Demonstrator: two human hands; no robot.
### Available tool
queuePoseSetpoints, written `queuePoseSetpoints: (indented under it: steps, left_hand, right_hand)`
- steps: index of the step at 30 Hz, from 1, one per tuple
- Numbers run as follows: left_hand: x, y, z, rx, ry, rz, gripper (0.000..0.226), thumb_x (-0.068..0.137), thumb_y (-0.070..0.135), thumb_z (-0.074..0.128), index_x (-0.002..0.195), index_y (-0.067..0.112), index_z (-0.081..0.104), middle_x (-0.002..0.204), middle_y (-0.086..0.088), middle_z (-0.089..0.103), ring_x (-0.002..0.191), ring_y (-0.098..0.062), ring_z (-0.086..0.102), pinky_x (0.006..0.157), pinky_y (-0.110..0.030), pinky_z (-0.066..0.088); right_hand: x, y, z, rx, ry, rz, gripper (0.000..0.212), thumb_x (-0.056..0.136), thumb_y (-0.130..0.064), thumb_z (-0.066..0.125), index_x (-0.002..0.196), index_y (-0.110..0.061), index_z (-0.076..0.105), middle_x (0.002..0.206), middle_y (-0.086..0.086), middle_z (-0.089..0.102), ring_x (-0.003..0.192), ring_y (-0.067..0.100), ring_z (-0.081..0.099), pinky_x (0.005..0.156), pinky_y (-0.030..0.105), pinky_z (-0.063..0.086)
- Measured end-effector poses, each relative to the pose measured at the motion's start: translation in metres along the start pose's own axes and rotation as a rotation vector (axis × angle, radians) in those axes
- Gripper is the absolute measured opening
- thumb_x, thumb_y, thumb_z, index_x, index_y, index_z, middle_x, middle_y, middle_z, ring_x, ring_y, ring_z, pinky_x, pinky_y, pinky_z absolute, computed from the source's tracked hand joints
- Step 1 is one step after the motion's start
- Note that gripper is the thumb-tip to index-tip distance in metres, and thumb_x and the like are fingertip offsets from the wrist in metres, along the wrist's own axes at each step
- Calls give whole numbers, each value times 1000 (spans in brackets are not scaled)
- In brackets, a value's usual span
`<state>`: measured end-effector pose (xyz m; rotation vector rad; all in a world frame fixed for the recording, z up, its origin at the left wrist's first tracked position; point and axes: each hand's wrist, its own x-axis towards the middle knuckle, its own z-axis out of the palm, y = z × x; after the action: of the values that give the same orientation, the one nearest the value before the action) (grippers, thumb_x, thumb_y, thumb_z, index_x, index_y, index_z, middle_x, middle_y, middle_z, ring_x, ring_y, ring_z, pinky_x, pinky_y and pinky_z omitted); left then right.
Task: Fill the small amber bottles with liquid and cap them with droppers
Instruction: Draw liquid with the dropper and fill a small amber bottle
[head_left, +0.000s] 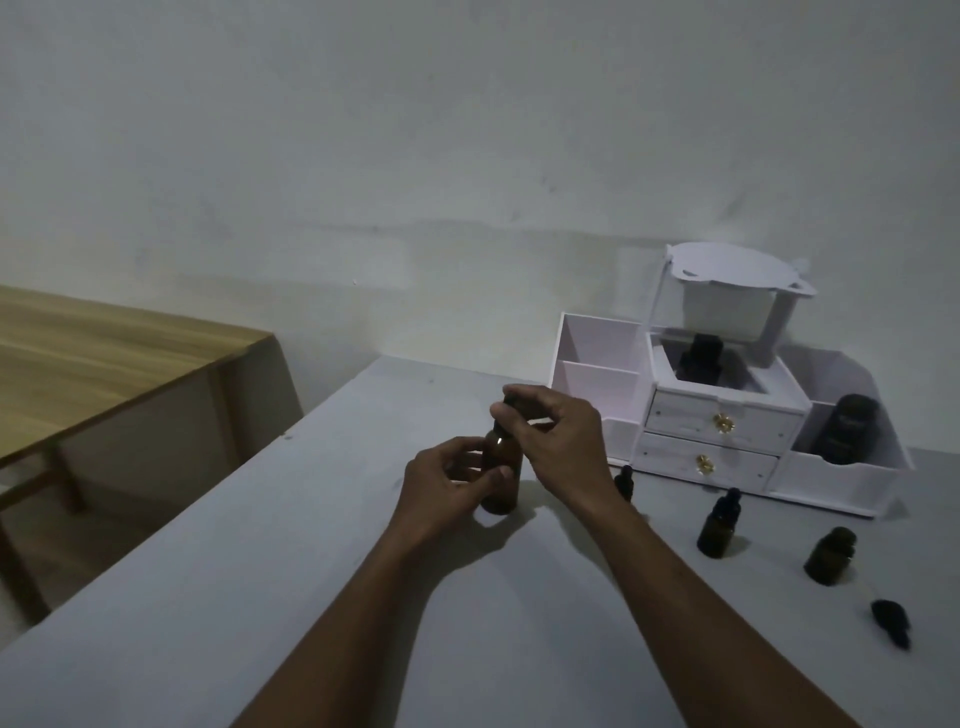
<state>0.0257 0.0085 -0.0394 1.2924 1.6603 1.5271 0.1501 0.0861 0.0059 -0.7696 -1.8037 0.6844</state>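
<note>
A large amber bottle (501, 475) stands upright on the grey table (260, 571). My left hand (447, 480) grips its body from the left. My right hand (558, 428) is closed over its dark cap (511, 401) from above. To the right stand a small capped amber bottle (719, 525), another small dropper-capped bottle (624, 480) partly hidden behind my right wrist, and a small amber bottle (829, 556) without a cap. A loose black dropper cap (892, 621) lies on the table at the right.
A white desk organiser (722, 431) with two drawers stands at the back right; a dark bottle (698, 358) sits in its top middle slot and a dark jar (844, 428) in its right tray. A wooden table (104, 358) stands to the left across a gap.
</note>
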Motion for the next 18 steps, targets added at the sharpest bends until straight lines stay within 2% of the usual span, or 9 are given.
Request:
queuePoseSetpoints:
  steps: [3, 4, 6, 8, 9, 12, 14, 16, 18]
  left_hand:
    - [-2, 0, -1, 29, 5, 2, 70, 56, 56, 90, 118, 36, 64, 110, 12, 71, 98, -12, 68, 84, -35, 60]
    - [-1, 1, -1, 54, 11, 0, 77, 52, 62, 88, 120, 38, 61, 112, 13, 69, 99, -13, 68, 83, -33, 60]
    - [-4, 6, -2, 67, 46, 10, 76, 54, 66, 83, 121, 41, 58, 111, 14, 66, 101, -14, 66, 75, -23, 56]
    - [-11, 14, -2, 55, 101, 57, 80, 51, 71, 76, 121, 37, 58, 105, 13, 64, 97, -12, 65, 69, -18, 49]
    - [-16, 17, -2, 62, 132, 91, 77, 52, 68, 76, 119, 33, 59, 101, 12, 64, 93, -10, 64, 68, -18, 48]
    - [-29, 24, -1, 92, 230, 158, 33, 77, 31, 79, 107, 28, 65, 90, 8, 66, 85, -9, 64, 74, -32, 55]
    - [-39, 29, 9, 114, 254, 167, 16, 84, 17, 76, 97, 25, 71, 85, 2, 71, 80, -13, 66, 79, -40, 57]
    - [-53, 34, 23, 82, 219, 149, 12, 83, 14, 77, 86, 26, 75, 80, 3, 74, 77, -15, 69, 78, -38, 57]
    - [-67, 41, 42, 56, 102, 155, 17, 80, 16, 80, 78, 34, 77, 73, 7, 75, 70, -9, 70, 70, -27, 57]
  right_hand:
    - [-4, -3, -5, -4, 21, -15, 40, 84, -33, 75, 123, -24, 66, 105, -16, 66, 95, -3, 64, 69, 3, 49]
    - [-6, -3, -9, -15, 33, -26, 41, 85, -34, 75, 123, -26, 65, 107, -16, 67, 96, -2, 64, 69, 4, 49]
    - [-12, -4, -21, -17, 46, -57, 39, 85, -35, 74, 122, -27, 66, 109, -16, 68, 96, -1, 65, 72, 9, 52]
    - [-20, -3, -40, -20, 67, -106, 35, 85, -33, 74, 118, -24, 68, 106, -12, 71, 94, 0, 66, 74, 15, 56]
    - [-26, -1, -52, -42, 83, -139, 32, 85, -31, 75, 116, -21, 70, 104, -10, 73, 91, 2, 67, 73, 18, 57]
    - [-48, 9, -95, -145, 106, -222, 25, 86, -21, 76, 110, -16, 73, 99, -7, 74, 88, 4, 68, 72, 20, 56]
    - [-66, 16, -130, -235, 114, -252, 22, 86, -18, 76, 107, -17, 73, 96, -11, 72, 87, 1, 66, 71, 19, 54]
    - [-85, 23, -162, -331, 124, -270, 18, 84, -16, 76, 102, -16, 74, 90, -13, 69, 82, -3, 62, 71, 11, 48]
    - [-105, 32, -195, -414, 148, -219, 15, 82, -16, 77, 97, -18, 74, 88, -19, 67, 81, -7, 61, 70, 5, 44]
